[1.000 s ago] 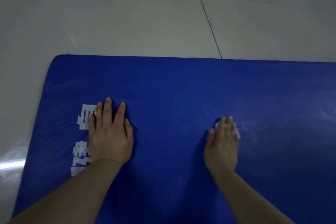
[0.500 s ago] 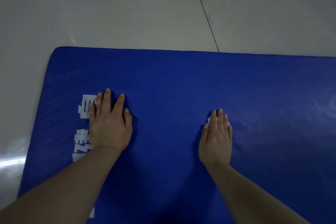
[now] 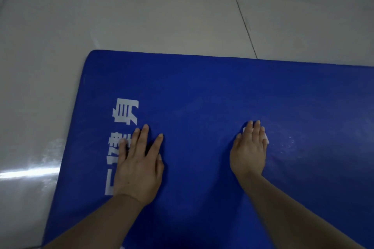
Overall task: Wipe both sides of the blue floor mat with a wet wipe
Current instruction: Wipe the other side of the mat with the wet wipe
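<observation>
on the pale tiled floor (image 3: 141,16) lay the blue floor mat (image 3: 212,91), its white lettering (image 3: 124,115) partly under the left hand (image 3: 139,166), fingers straight and spread, bracing. the right hand (image 3: 250,149) pressed the wet wipe (image 3: 266,140) flat, fingers straight. overlapping strokes toward the speckled patch (image 3: 289,143) would probably serve best.

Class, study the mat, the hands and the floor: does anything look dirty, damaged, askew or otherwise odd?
Only pale specks and a dusty haze on the blue mat, just right of the right hand pressing the wet wipe; that patch looks unwiped. Nothing looks torn or askew.
</observation>
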